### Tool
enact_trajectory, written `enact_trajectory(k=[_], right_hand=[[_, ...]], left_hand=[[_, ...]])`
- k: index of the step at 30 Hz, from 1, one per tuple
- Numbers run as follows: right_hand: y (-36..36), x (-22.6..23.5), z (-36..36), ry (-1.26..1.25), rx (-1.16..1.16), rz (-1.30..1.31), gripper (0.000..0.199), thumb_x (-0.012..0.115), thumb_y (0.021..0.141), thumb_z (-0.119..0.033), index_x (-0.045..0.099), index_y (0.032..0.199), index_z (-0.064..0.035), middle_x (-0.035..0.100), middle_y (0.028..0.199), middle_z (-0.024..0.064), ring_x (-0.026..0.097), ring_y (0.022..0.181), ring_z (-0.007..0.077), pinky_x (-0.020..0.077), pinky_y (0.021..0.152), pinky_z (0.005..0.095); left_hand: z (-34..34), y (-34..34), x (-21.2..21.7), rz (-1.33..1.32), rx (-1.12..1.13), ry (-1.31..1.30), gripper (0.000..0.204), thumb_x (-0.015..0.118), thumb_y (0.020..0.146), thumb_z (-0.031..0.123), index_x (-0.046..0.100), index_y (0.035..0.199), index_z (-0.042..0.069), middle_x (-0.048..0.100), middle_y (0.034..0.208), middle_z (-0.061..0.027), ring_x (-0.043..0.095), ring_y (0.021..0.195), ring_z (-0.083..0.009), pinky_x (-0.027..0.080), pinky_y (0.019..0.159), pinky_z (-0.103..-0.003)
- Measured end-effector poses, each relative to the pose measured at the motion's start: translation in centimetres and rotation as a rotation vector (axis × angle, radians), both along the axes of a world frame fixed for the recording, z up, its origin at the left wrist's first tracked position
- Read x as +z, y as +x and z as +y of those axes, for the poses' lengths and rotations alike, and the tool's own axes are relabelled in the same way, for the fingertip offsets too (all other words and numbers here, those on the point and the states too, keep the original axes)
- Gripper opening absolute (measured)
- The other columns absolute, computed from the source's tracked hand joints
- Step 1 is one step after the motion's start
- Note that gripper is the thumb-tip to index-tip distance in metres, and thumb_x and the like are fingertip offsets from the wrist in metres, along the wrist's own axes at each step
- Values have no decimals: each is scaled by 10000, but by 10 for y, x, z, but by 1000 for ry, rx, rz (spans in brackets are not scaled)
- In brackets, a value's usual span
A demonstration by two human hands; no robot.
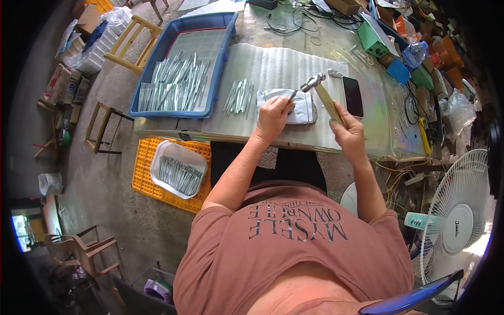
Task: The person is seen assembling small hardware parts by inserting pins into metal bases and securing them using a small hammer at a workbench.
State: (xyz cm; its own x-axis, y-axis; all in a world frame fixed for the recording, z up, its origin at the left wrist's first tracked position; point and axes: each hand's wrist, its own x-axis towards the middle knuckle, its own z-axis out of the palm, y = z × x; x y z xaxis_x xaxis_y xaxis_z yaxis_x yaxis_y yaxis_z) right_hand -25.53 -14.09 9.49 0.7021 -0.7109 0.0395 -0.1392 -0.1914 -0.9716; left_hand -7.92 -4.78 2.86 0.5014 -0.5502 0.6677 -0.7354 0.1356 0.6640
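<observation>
My right hand (346, 128) grips the wooden handle of a hammer (321, 90) whose metal head is raised over the bench. My left hand (273, 116) pinches a thin metal strip (292, 96) and holds it against a cloth-wrapped block (303, 107) near the table's front edge. The hammer head hangs just above the strip's far end. A small bundle of similar silvery strips (239, 96) lies left of the block on the ribbed white mat (273, 65).
A blue tray (223, 31) with several metal strips sits at the left of the table. A white bowl (164, 152) of strips rests on a yellow crate (140, 173) on the floor. A black phone (353, 96), wires, boxes and a white fan (457, 226) crowd the right.
</observation>
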Motion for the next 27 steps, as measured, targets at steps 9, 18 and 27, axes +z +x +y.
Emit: enact_trajectory(k=[9, 18, 27], right_hand=[[20, -67, 8, 719, 11, -176, 494, 473, 828, -71, 302, 1291, -85, 491, 645, 16, 404, 435, 46, 312, 359, 159], [23, -69, 14, 593, 38, -21, 501, 451, 855, -114, 264, 1317, -164, 469, 693, 2, 418, 473, 38, 373, 403, 164], [18, -76, 10, 343, 93, 24, 477, 463, 848, -104, 311, 1300, -124, 463, 753, -25, 400, 521, 27, 369, 454, 157]], left_hand=[[27, 34, 9, 134, 244, 129, 118, 607, 715, 77, 580, 796, -5, 583, 724, -144, 564, 639, -277, 439, 572, -333], [56, 70, -27, -128, 493, 752, 146, 550, 760, 180, 563, 785, 37, 594, 738, -137, 580, 726, -302, 459, 634, -386], [45, 68, -26, -186, 540, 887, 203, 560, 762, 232, 529, 740, 33, 589, 696, -145, 593, 665, -295, 478, 598, -376]])
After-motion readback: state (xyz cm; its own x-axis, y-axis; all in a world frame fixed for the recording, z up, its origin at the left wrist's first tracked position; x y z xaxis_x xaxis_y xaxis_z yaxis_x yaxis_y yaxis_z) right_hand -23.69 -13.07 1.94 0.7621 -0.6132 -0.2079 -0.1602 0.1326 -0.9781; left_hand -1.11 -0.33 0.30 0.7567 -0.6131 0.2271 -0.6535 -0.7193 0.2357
